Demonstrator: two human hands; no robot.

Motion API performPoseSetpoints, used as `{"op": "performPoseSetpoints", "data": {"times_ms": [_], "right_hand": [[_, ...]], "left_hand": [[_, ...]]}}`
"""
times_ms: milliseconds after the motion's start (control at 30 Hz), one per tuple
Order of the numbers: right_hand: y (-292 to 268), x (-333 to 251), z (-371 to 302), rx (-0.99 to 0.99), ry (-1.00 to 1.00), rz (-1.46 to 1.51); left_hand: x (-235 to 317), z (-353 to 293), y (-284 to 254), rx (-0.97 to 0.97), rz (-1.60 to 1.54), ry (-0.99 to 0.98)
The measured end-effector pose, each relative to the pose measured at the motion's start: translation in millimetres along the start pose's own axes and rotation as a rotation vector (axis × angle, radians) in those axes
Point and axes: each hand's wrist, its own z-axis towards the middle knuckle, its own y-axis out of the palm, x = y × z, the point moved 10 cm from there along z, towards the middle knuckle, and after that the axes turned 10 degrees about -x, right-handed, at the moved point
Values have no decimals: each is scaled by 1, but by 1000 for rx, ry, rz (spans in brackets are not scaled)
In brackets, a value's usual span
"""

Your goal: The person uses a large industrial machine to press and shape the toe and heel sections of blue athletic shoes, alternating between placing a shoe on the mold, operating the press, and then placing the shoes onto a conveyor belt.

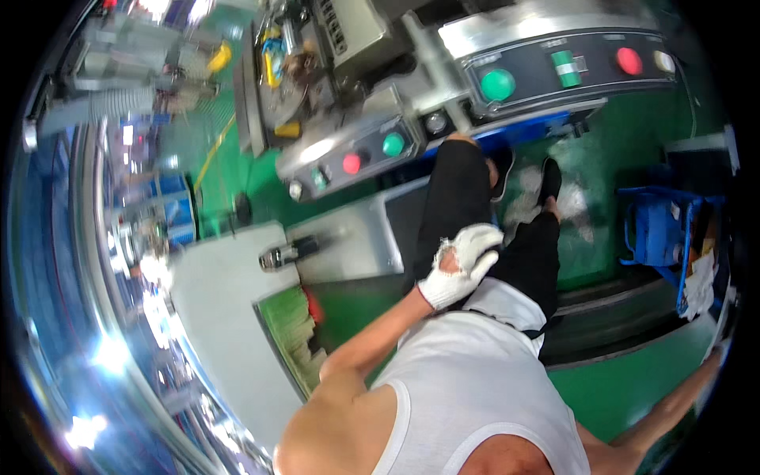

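The green floor (590,384) extends beneath the scene, partly hidden by machinery and the body. At left, the machine frames blur under glare, their details hard to make out. The white sleeveless top (479,380) is cut off by the lower edge. Left of it lies a pale tabletop (218,309); beyond the feet, the large control panel (526,83) and the smaller control panel (372,154) face the wearer. Black legwear (455,202) lies directly under the left hand (465,265), at the upper thighs; the hand covers part of it. The right forearm (669,408) runs to the dark rim, where the right hand is lost; its grip cannot be told. The left hand wears a white knitted glove (450,286), fingers loosely extended and thumb apart; the palm side is hidden. The dark shoes (550,180) are partly visible. Smallest: a ragged hole (449,262) in the glove.
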Motion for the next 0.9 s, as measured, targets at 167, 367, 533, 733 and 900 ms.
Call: {"op": "performPoseSetpoints", "data": {"times_ms": [167, 367, 533, 733, 900], "right_hand": [[135, 22, -188, -397, 173, 474], [298, -207, -522, -1083, 138, 478], [329, -373, -669, -1552, -332, 361], [329, -458, -821, -1921, -825, 137], [293, -471, -966, -2063, -1337, 122]], "left_hand": [[-50, -72, -47, 301, -3, -200], [-129, -179, -90, 552, -39, -485], [-229, -306, -76, 758, 12, -731], [-283, -460, -71, 918, 264, -1067], [-309, -607, -132, 865, 552, -1277]]}}
